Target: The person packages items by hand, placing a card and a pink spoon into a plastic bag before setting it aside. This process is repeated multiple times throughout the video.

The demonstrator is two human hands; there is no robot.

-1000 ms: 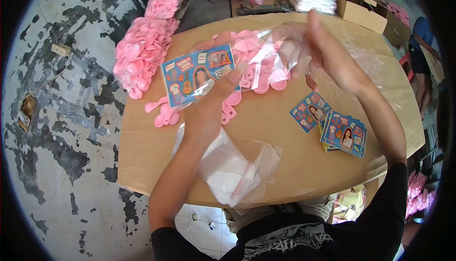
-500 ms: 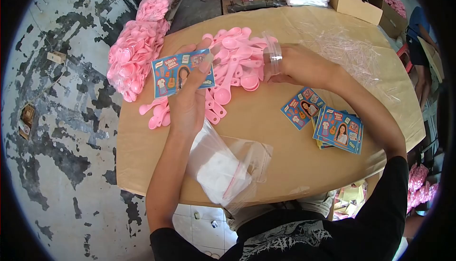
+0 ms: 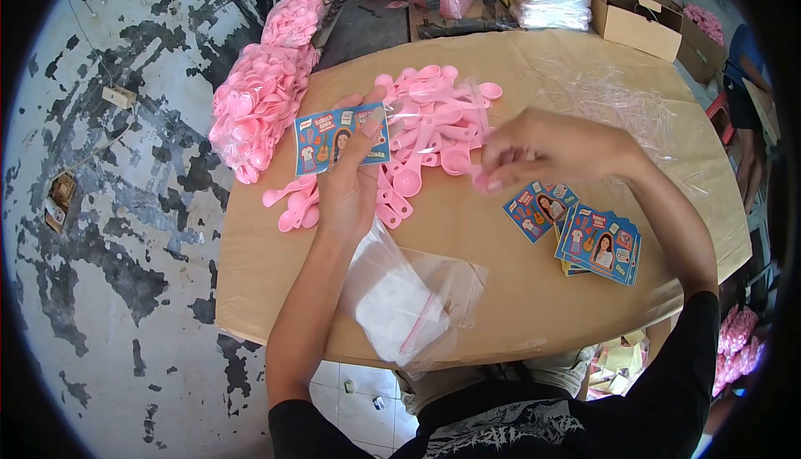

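My left hand (image 3: 350, 179) is closed on a blue printed card (image 3: 317, 143), thumb across its front. Clear plastic film, apparently a bag (image 3: 476, 108), stretches rightward from the card over a heap of pink plastic spoons (image 3: 430, 113). At the heap's right edge, my right hand (image 3: 555, 150), slightly blurred, pinches the handle of a pink spoon (image 3: 477, 177). Several more blue cards (image 3: 602, 246) lie stacked below my right wrist, with a loose card (image 3: 538, 209) beside them. Below my left hand sits a pack of clear bags (image 3: 400, 300).
Bagged pink spoons (image 3: 259, 100) stand beyond the table's left edge. Clear plastic strips (image 3: 613, 108) litter the right side of the brown-covered table (image 3: 284, 309). White plastic packs (image 3: 551, 0) and a cardboard box (image 3: 634, 25) are at the back. A person (image 3: 743, 100) is at far right.
My right hand has let go of the clear film and come down to a pink spoon at the heap's edge. My left hand still holds the card. The whole view has shifted slightly.
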